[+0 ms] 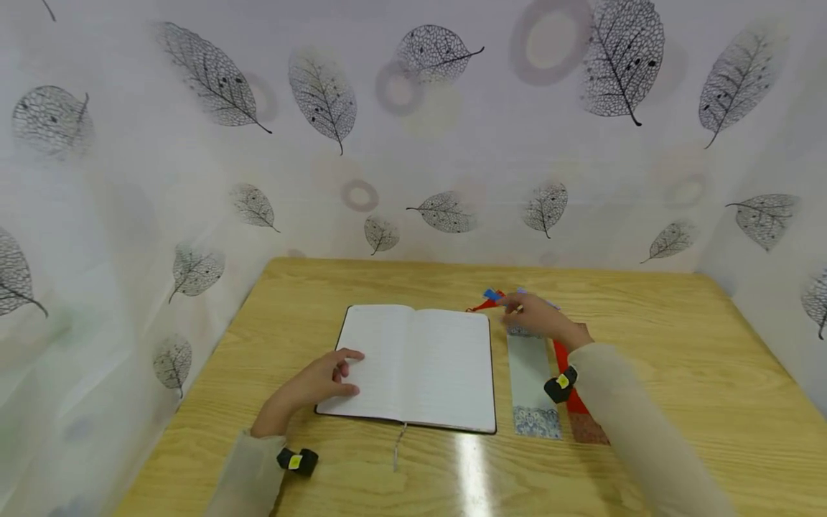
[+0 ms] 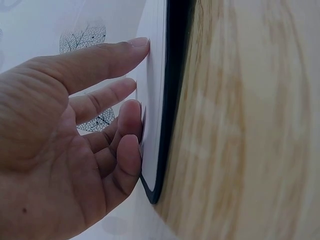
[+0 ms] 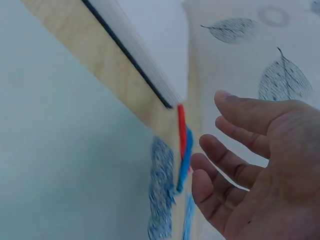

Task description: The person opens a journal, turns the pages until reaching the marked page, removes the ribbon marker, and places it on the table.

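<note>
An open notebook with blank lined pages lies on the table. My left hand rests on its left page, thumb and index fingertips touching the paper and the other fingers bent. In the left wrist view the notebook's dark cover edge shows below those fingers. Right of the notebook are a pale green bookmark with a blue patterned end and a red bookmark, partly hidden by my forearm. Over their far ends hovers my right hand, fingers loosely bent around nothing, beside a blue tassel and a red tassel.
A thin ribbon hangs from the notebook's near edge onto the wooden table. Leaf-patterned white walls enclose the table at the back and both sides.
</note>
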`<act>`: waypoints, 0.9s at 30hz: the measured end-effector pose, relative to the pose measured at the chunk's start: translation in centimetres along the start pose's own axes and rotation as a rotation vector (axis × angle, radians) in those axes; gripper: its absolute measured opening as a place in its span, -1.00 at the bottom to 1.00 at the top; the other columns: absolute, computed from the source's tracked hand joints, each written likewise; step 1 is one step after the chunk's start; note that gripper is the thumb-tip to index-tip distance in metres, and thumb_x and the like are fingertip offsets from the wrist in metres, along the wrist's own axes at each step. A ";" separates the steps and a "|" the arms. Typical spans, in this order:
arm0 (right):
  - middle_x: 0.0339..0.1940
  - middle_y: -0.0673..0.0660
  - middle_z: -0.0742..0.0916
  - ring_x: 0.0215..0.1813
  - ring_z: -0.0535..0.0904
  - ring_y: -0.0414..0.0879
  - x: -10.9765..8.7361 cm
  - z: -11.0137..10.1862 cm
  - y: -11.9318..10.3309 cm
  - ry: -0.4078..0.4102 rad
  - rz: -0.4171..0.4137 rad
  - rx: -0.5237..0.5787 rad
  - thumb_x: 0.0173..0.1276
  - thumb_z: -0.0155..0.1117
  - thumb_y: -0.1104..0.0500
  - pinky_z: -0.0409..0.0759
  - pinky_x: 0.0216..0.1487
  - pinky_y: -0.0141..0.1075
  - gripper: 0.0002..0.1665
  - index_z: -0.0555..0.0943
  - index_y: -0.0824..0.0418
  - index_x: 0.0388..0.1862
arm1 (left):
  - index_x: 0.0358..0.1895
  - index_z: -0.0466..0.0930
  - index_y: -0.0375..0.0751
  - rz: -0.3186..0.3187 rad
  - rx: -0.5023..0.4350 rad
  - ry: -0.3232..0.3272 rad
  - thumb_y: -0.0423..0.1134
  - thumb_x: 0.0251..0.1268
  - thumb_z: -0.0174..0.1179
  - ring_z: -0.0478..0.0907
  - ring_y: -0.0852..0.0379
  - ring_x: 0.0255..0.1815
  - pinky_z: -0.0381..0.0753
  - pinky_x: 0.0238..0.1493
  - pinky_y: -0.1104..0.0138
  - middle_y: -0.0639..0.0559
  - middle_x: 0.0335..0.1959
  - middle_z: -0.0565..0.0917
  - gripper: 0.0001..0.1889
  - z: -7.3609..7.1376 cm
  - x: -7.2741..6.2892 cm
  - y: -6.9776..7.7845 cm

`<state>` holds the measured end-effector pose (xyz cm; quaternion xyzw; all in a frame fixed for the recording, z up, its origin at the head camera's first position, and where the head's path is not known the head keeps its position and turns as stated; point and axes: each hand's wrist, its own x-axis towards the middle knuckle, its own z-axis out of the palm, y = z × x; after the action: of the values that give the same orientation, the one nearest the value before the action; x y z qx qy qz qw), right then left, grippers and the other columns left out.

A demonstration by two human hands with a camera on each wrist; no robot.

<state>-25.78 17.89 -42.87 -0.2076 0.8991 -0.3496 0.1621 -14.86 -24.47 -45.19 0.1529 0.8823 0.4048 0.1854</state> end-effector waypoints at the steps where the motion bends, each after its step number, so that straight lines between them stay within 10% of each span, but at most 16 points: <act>1: 0.07 0.40 0.58 0.00 0.57 0.16 0.3 0.4 -0.2 -0.012 -0.020 -0.018 0.46 0.12 0.19 0.57 -0.12 -0.15 -0.48 0.40 0.42 0.31 | 0.28 0.39 -0.31 0.000 -0.005 0.000 -0.26 0.18 0.34 0.28 0.15 -0.37 0.32 -0.37 0.41 -0.06 -0.28 0.38 -0.41 0.1 0.0 0.1; 6: -0.07 0.37 0.66 -0.14 0.62 0.14 2.0 2.1 -1.0 -0.019 -0.092 -0.130 0.39 0.19 0.22 0.56 -0.21 -0.14 -0.46 0.43 0.41 0.29 | 0.28 0.40 -0.29 -0.018 -0.013 0.010 -0.26 0.17 0.35 0.28 0.14 -0.37 0.32 -0.38 0.40 -0.06 -0.29 0.38 -0.41 0.1 0.0 0.1; 12: 0.17 0.41 0.59 0.27 0.34 0.38 3.0 3.7 -1.3 0.001 -0.046 -0.373 0.42 0.18 0.07 0.27 0.20 0.15 -0.42 0.42 0.29 0.34 | 0.26 0.42 -0.28 -0.001 -0.007 0.013 -0.20 0.18 0.35 0.28 0.15 -0.36 0.32 -0.36 0.39 -0.03 -0.30 0.38 -0.42 0.2 0.0 -0.2; 27: 0.29 0.48 0.42 0.10 0.30 0.32 1.8 4.2 -1.9 -0.001 0.052 -0.400 0.43 0.18 0.02 0.39 0.03 0.12 -0.39 0.37 0.12 0.41 | 0.27 0.41 -0.26 -0.008 0.028 0.015 -0.22 0.26 0.29 0.30 0.15 -0.34 0.33 -0.34 0.41 -0.03 -0.28 0.39 -0.47 0.2 0.0 -0.2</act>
<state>-24.99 13.38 -44.76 -0.2124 0.9556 -0.1598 0.1270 -14.78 -24.45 -45.42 0.1491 0.8898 0.3928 0.1781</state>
